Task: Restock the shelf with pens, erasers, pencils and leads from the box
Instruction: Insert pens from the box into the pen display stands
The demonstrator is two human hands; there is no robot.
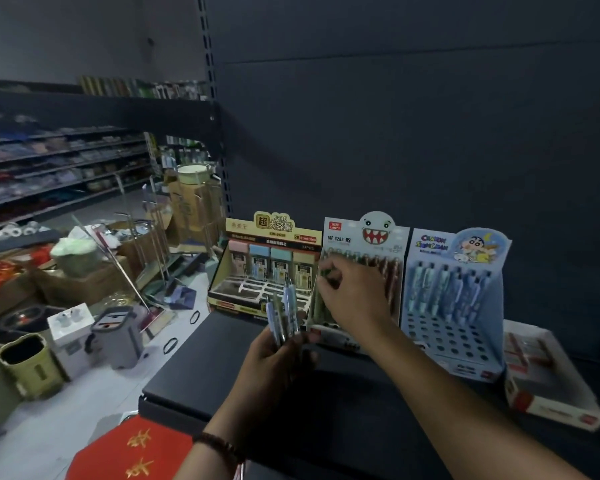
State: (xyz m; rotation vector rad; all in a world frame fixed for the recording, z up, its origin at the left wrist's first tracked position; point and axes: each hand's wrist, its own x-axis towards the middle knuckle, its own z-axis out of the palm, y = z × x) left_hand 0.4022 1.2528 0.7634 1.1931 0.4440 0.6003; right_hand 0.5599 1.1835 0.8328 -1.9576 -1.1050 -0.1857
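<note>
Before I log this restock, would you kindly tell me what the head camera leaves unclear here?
Head view, all four:
Whether the right hand grips a pen at the white monster-face cardboard display box: its curled fingers hide that.
Pen count in the pale blue pen bundle the left hand holds: overlapping, blurred.
Small print on the yellow cardboard lead box: too small.
Contents of the flat white-and-red box: blurred, dim.
</note>
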